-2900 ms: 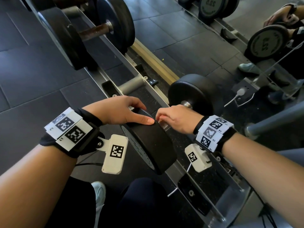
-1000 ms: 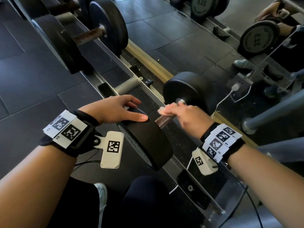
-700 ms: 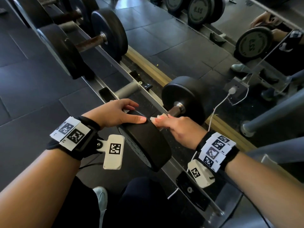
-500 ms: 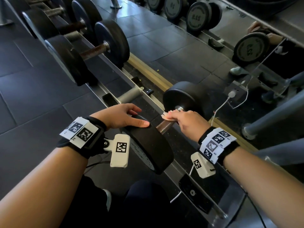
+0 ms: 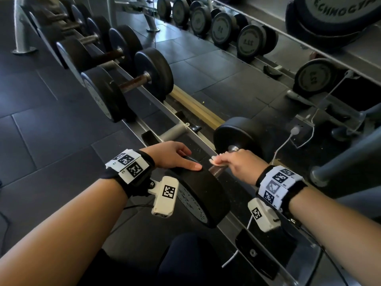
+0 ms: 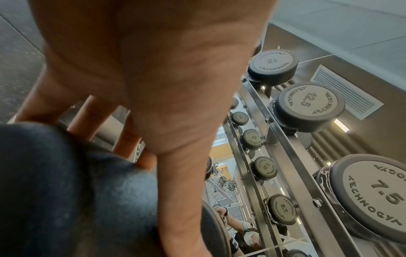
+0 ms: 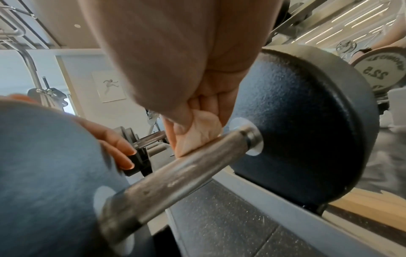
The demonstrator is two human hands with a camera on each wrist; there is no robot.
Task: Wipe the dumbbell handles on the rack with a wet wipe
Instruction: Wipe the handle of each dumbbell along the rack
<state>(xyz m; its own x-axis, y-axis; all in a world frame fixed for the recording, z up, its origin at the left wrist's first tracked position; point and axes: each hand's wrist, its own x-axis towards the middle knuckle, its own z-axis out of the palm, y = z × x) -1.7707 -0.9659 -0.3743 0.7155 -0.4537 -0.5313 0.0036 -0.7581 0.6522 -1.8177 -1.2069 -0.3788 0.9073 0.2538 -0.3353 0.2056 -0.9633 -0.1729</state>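
The nearest dumbbell (image 5: 218,168) lies across the metal rack (image 5: 132,116), and the right hand (image 5: 237,165) pinches a crumpled wet wipe (image 7: 197,133) between thumb and fingers, pressing it onto the top of the dumbbell's handle (image 7: 175,172) close to the far weight head (image 5: 239,137). The left hand (image 5: 171,155) rests flat, fingers straight and spread, on top of the near weight head (image 5: 204,195), so the two hands sit apart at opposite ends of that handle. Beyond this dumbbell, further along the rack, stands a larger dumbbell (image 5: 132,83) with a rust-coloured handle.
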